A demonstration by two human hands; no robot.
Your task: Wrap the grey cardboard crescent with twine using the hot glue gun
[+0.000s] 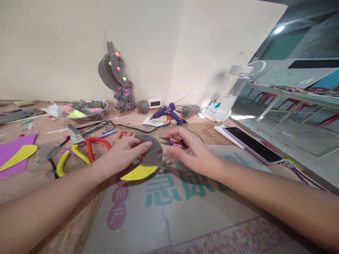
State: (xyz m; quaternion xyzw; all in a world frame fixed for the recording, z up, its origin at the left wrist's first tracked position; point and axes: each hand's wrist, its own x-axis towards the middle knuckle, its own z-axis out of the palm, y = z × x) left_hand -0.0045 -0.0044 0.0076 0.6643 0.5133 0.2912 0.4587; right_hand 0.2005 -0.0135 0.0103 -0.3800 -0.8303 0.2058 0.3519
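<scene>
My left hand (136, 148) pinches a crescent-shaped piece wrapped in grey yarn (152, 155). Its lower end is bare yellow card or foam (140, 173), tapering to a point at left. In my right hand (186, 146) is a small pair of scissors (169, 141), with the blades slightly apart and pointing left at the wrapped piece. A short gap separates the tips from the yarn. Most of the handles are hidden by my fingers. Beneath both hands lies a printed cardboard sheet (127, 215).
Red-and-yellow-handled pliers (88, 150) lie at left near purple sheets (16, 151). Behind stand a blue glue gun (168, 112), a yarn ball (143, 106), a digital clock (155, 103) and a hanging grey moon ornament (113, 70). At right are a phone (253, 144) and a water bottle (222, 100).
</scene>
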